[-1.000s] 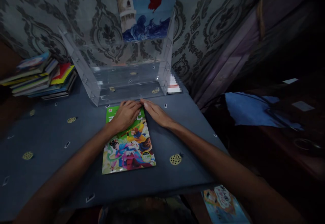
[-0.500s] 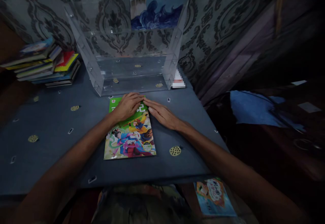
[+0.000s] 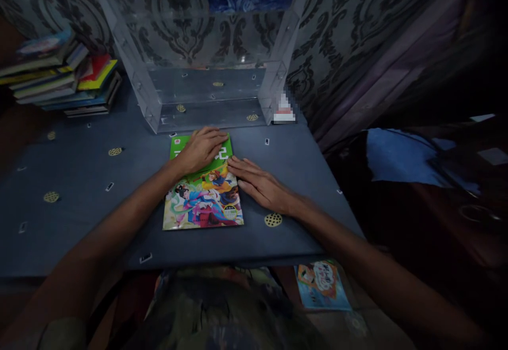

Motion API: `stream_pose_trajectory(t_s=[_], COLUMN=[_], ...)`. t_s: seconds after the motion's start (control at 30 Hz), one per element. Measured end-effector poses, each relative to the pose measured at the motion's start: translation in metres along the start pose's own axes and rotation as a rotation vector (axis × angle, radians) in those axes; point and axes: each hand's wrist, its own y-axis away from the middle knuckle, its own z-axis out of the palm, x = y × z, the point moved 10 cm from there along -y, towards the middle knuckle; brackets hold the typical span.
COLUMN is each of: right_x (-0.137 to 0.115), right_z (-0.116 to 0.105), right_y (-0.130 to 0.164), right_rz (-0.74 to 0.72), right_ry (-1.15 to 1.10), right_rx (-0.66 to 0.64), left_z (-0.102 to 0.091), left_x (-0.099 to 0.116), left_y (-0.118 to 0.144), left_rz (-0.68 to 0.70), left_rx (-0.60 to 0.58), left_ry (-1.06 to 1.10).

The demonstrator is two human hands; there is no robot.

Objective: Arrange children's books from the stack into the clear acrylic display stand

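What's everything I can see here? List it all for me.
picture book: one, green top with bright cartoon figures, flat on the table in front of the clear case
clear case: one, see-through plastic, at the table's back
table: one, dark blue patterned cover
book stack: one pile, mixed colours, back left corner
second book: one, pale blue, on the floor, right
blue cloth: one, far right
left hand: flat on the book's top
right hand: flat at the book's right edge
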Motion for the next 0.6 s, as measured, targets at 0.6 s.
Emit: stream_pose_trajectory(t_s=[0.6], right_x=[-0.066], right_z=[0.027], right_y=[0.075], right_rz=[-0.049], right_ry=[0.042], right_rx=[-0.106], left_z=[0.001], left_x=[0.002], left_y=[0.001], left_rz=[0.004], left_rx=[-0.012], left_ry=[-0.029])
